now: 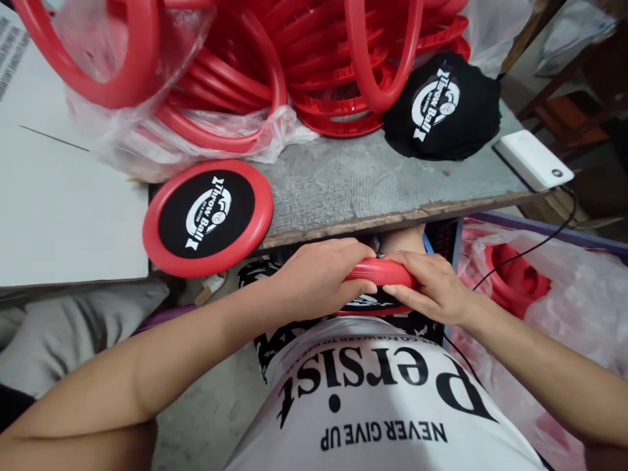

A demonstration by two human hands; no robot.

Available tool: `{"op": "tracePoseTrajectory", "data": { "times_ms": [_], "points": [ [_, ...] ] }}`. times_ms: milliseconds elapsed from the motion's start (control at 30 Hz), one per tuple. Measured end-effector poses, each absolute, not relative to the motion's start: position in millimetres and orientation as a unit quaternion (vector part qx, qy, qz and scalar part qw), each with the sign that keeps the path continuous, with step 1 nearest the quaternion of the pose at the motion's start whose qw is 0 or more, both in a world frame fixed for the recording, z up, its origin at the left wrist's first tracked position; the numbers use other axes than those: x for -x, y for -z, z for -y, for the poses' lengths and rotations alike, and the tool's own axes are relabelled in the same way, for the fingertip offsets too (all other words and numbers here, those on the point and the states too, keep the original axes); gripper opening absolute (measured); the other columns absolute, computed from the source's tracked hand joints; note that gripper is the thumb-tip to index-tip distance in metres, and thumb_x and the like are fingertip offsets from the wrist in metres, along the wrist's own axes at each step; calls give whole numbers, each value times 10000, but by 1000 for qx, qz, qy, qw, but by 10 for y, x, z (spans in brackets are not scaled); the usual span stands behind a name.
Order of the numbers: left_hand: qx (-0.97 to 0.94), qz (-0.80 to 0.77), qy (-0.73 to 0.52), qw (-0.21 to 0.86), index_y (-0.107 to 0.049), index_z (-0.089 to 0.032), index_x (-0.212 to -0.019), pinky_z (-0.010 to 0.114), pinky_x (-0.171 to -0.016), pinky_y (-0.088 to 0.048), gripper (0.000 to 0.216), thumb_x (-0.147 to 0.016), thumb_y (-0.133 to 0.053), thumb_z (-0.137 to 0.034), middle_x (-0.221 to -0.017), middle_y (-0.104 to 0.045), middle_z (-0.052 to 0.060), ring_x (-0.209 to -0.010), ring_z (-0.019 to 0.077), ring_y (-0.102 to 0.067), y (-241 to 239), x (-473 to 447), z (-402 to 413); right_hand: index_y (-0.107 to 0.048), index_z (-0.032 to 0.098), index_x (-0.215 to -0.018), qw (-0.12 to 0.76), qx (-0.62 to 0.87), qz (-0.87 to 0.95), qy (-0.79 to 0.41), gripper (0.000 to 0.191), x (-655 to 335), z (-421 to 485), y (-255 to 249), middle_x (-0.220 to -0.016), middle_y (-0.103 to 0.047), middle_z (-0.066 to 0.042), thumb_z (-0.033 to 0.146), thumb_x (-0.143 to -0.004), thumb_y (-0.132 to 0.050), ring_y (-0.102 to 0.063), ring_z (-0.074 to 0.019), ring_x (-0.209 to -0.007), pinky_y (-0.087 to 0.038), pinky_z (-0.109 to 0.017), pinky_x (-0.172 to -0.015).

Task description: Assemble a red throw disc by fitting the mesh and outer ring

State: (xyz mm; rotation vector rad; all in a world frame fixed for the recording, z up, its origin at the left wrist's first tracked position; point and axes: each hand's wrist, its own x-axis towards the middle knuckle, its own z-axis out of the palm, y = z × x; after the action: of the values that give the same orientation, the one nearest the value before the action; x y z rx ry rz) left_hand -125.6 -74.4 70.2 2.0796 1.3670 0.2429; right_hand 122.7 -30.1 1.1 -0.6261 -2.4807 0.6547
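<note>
Both my hands grip one red ring point(380, 271) held just below the table's front edge, against my stomach. My left hand point(321, 278) is wrapped over its left part, and my right hand point(434, 284) is pressed over its right part. Black printed fabric point(366, 302) shows under the ring between my hands. A finished red disc with a black "Throw Ball" centre point(208, 217) lies on the table to the left, overhanging the front edge.
A pile of red rings point(314, 59), partly in clear plastic bags, fills the back of the grey table point(353, 180). A stack of black printed cloth circles point(441, 108) and a white power bank point(534, 159) lie at right. White cardboard point(63, 196) lies at left; bagged red parts point(520, 281) sit below right.
</note>
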Motion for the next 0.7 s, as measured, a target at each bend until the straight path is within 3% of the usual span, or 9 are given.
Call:
{"op": "tracePoseTrajectory", "data": {
  "times_ms": [233, 400, 700],
  "points": [
    [-672, -560, -239, 422, -699, -209, -1154, 312, -901, -519, 343, -880, -741, -412, -1126, -752, 16, -1019, 203, -701, -416, 1689, 774, -627, 209, -1151, 326, 322, 851, -257, 253, -1680, 250, 232, -914, -740, -36, 404, -999, -574, -701, -176, -725, -550, -270, -648],
    [-672, -553, -306, 386, -716, -173, -1094, 317, -907, -503, 348, -856, -764, -422, -1068, -749, 37, -972, 200, -687, -282, 1579, 827, -650, 211, -1106, 350, 336, 831, -270, 283, -1804, 240, 310, -908, -732, -45, 456, -979, -587, -693, -191, -721, -555, -287, -634],
    [-724, -522, -307, 329, -723, -138, -1044, 272, -785, -503, 276, -865, -758, -344, -941, -735, 34, -842, 160, -677, -575, 1290, 919, -660, 224, -1030, 374, 374, 813, -245, 412, -1989, 309, 355, -822, -706, -45, 615, -964, -547, -669, -207, -653, -542, -322, -577]
  ]
}}
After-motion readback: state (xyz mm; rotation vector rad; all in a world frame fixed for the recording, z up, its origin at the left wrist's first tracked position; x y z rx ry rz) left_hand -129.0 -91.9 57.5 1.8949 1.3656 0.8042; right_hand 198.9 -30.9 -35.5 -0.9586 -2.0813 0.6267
